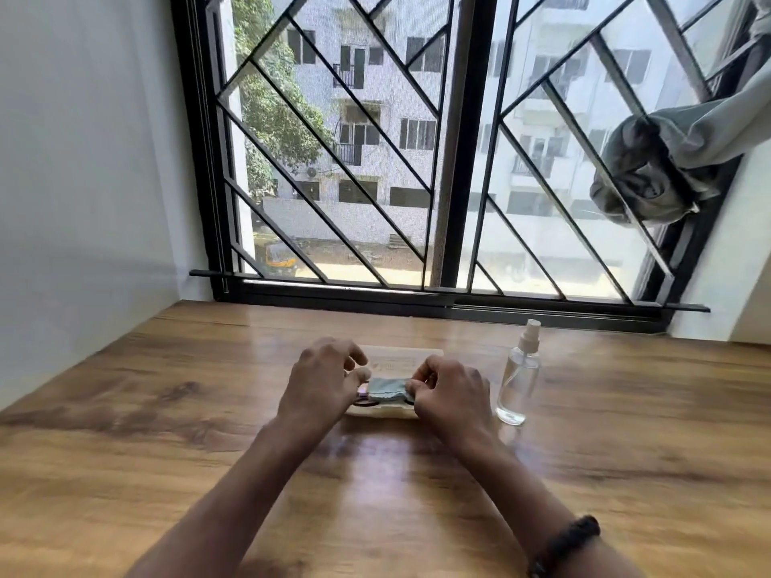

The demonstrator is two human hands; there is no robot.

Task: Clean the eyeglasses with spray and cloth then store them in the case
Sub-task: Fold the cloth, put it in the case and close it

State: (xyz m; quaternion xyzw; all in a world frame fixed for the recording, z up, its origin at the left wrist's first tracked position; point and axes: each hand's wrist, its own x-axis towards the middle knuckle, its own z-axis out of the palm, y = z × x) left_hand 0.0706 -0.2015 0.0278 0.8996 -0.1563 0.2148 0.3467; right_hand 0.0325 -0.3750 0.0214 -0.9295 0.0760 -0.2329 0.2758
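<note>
A pale beige case (pixel 400 358) lies open on the wooden table (pixel 167 431), its lid toward the window. Inside it lie dark-framed eyeglasses (pixel 364 399), mostly covered by a folded grey-blue cloth (pixel 386 389). My left hand (pixel 323 379) hovers over the left end of the case with curled fingers touching the glasses and cloth. My right hand (pixel 452 394) pinches the right end of the cloth. A clear spray bottle (pixel 519 381) with a white nozzle stands upright just right of the case.
The table runs up to a barred window (pixel 438 160) at the back. White walls close in on the left and right. A grey curtain bundle (pixel 651 173) hangs knotted at the upper right.
</note>
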